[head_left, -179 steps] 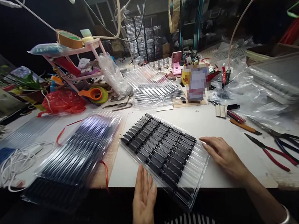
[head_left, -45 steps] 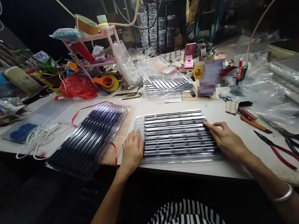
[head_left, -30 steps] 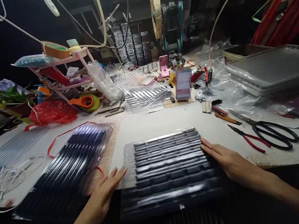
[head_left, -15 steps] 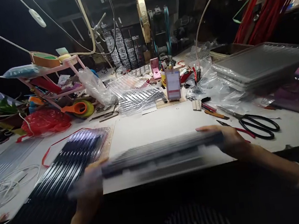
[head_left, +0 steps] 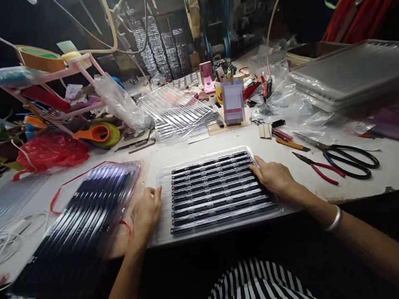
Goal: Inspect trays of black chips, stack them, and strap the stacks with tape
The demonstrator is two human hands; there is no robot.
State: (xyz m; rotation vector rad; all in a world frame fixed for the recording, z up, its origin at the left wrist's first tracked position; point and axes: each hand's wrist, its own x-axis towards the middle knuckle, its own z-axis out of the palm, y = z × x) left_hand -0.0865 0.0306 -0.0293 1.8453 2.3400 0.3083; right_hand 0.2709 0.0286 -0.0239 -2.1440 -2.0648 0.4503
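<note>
A clear plastic tray (head_left: 227, 231) lies flat on the white worktop in front of me, with several long black strips (head_left: 215, 198) in parallel rows in it. My left hand (head_left: 149, 208) is closed at the tray's left edge, thumb and fingertips against the rim. At the opposite side my right hand (head_left: 273, 176) grips the right edge, its thumb near the ends of the strips. Left of my left hand, a second tray of dark glossy strips (head_left: 84, 217) lies at a slant, with a red ribbon (head_left: 56, 201) beside it.
Red-handled pliers (head_left: 320, 168), black-handled scissors (head_left: 353, 159) and an orange cutter (head_left: 291, 145) lie to the right. Stacked clear trays (head_left: 357, 72) stand behind them. A phone (head_left: 233, 100) stands at the back. A white cable (head_left: 4, 246) is coiled at the far left.
The tray of black strips, held tilted and blurred before, has come down flat onto the worktop. Both hands stay at its sides. The view has shifted slightly.
</note>
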